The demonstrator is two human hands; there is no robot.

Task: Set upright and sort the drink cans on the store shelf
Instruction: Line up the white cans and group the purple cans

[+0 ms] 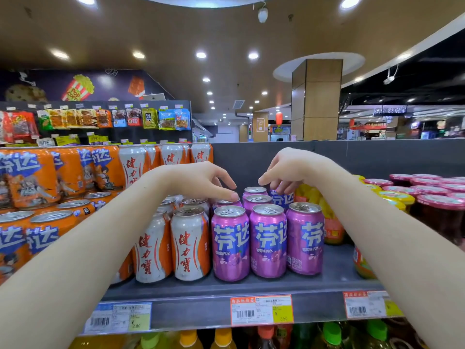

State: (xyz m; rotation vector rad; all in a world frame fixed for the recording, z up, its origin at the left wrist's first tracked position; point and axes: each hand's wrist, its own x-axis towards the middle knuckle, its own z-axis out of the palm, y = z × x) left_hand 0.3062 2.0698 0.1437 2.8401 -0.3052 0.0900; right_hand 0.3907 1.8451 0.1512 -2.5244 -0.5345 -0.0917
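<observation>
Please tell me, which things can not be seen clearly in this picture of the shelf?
Head view:
- Back purple can: its top is hidden by the right hand gripping it, its base by the front purple cans; upright or tilted, unclear.
- Second-row purple can: only its rim shows; whether the left hand grips or just touches it, unclear.
- Right price tag: partly covered by the right forearm, print blurred.

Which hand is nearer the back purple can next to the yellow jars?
Right. The right hand grips the top of that back purple can; the left hand is off to its left, touching a second-row purple can.
</observation>
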